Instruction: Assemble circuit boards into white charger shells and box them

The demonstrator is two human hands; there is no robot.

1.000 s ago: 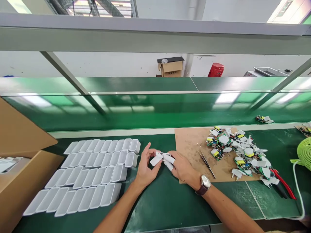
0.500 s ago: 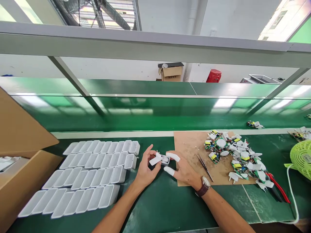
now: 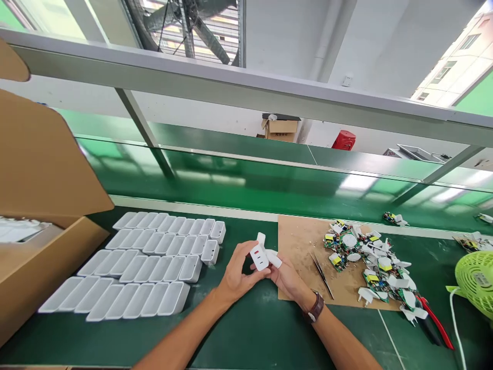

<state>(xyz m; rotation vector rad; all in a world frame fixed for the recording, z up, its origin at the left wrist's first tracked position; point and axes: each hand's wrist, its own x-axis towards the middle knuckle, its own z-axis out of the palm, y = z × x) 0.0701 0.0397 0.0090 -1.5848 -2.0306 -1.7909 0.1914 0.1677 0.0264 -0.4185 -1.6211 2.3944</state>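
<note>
A white charger (image 3: 259,258) with several port slots, one of them red, is held up between my two hands. My left hand (image 3: 235,275) is closed on it, thumb at its lower edge and fingers at its upper left. My right hand (image 3: 287,280), with white covers on two fingers, grips the charger from the right. A white flap-like piece (image 3: 261,238) sticks up at the charger's top. Rows of open white charger cases (image 3: 154,298) lie left of my hands. To the right, metal tweezers (image 3: 323,276) rest on a brown board (image 3: 290,246).
Piled circuit boards with white parts (image 3: 350,241) lie at the right, with red-and-black pliers (image 3: 437,324) beside them. A green fan (image 3: 475,282) stands at the right edge. An open cardboard box (image 3: 57,267) occupies the left. A metal rail (image 3: 246,82) crosses above the bench.
The charger has turned so that its port face shows; before, its open case with a white piece over it was visible. My right hand has come in closer. The view has tilted.
</note>
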